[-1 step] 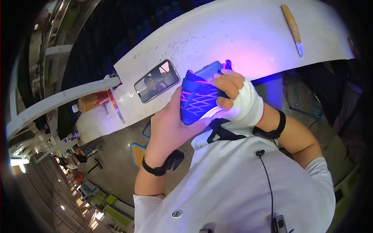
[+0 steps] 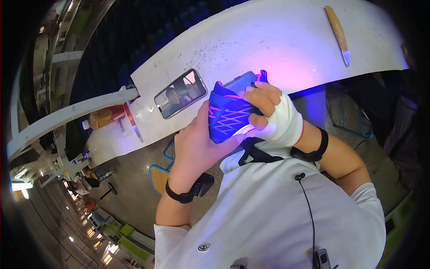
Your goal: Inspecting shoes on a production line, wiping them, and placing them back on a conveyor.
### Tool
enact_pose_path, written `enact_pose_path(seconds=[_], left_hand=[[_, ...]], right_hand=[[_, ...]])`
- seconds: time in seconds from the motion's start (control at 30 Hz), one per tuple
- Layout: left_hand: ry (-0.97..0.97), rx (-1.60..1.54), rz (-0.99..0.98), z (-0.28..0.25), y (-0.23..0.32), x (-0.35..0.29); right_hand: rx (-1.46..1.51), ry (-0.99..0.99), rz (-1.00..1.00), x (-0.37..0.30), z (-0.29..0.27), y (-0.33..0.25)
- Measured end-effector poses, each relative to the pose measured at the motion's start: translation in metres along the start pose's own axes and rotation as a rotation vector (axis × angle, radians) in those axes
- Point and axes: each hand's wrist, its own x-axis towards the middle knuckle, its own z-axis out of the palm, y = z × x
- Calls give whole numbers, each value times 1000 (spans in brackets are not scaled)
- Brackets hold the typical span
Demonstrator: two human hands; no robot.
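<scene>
Shoe [image 2: 228, 117] is sitting between both hands, raised off the worktop [image 2: 286, 40] and close in front of the chest. It's a small blue sneaker with pink stitched lines and a pale sole edge, glowing under violet light.

Left hand [image 2: 195, 143] is cupping it from below and the side, palm against the upper. Its fingers are hidden behind the shoe, so I cannot tell exactly how tightly they're closing, but they're clearly carrying it. Right hand [image 2: 275, 114], wrapped in white bandage across the palm, is clamping its fingers [image 2: 257, 96] over the top and heel end, where a grey slab-like piece [image 2: 242, 81] is showing just behind the shoe; can't tell what that is.

Handling read: looking light, one hand could be carrying it. Upper is looking soft and mesh-like, so it's likely giving under a squeeze; sole is the stiffer part. Not fragile, not slippery. Best hold is probably sole and heel, thumb across the upper, not pinching the fabric alone.

Around it: phone [image 2: 180, 93] is lying flat on the worktop just left of the shoe. Wooden-handled knife [image 2: 338, 35] is lying well apart at the far right. A red-handled tool [image 2: 132, 122] is resting near the left edge.
</scene>
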Motion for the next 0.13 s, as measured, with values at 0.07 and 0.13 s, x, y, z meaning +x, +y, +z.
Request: enact_pose_path(seconds=[0.07, 0.13], left_hand=[[67, 22, 12, 11, -2, -3], [110, 67, 1, 15, 1, -3]], right_hand=[[-12, 18, -26, -3, 6, 1], [-24, 23, -34, -5, 8, 1]])
